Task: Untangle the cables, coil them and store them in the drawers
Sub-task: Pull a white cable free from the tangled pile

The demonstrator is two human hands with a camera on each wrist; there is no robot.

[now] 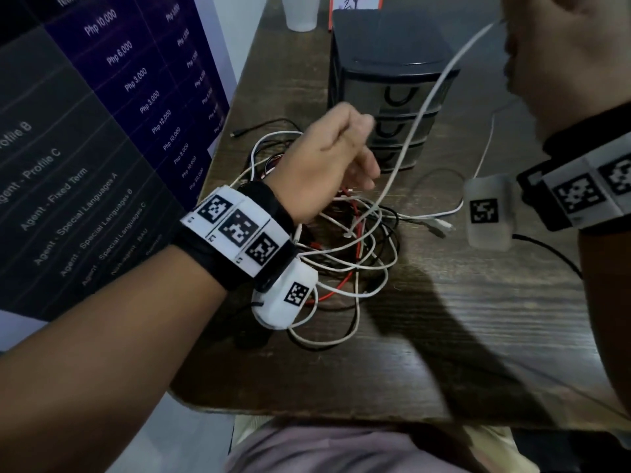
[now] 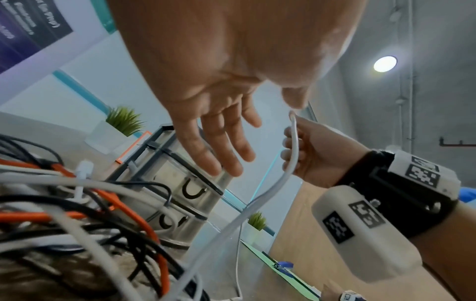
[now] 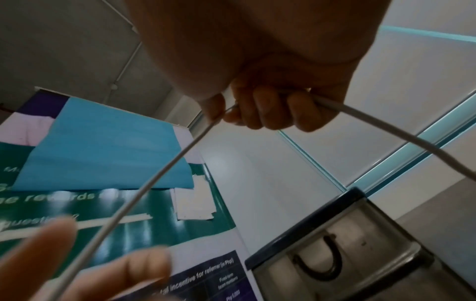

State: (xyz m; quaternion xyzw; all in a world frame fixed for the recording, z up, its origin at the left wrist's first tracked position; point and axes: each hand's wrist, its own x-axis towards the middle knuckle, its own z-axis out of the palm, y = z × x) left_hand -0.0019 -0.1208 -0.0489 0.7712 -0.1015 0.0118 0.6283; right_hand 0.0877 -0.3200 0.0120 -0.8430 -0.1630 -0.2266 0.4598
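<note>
A tangle of white, black and red cables (image 1: 355, 254) lies mid-table on the dark wooden table (image 1: 478, 319). My right hand (image 1: 563, 46) is raised at the upper right, fingers (image 3: 270, 110) curled round one white cable (image 1: 423, 107) that runs down into the tangle. The left hand (image 1: 327, 155) hovers over the tangle's far side with straight fingers (image 2: 224, 142) and holds nothing. It is beside the taut white cable (image 2: 291, 163). Behind the tangle stands a small black drawer unit (image 1: 382, 46), its three translucent drawers shut.
A printed poster board (image 1: 102, 131) leans along the table's left side. A white cup (image 1: 300, 11) stands at the back. Loose white connector ends (image 1: 440, 227) lie right of the tangle. Small potted plants (image 2: 123, 122) sit by the far wall.
</note>
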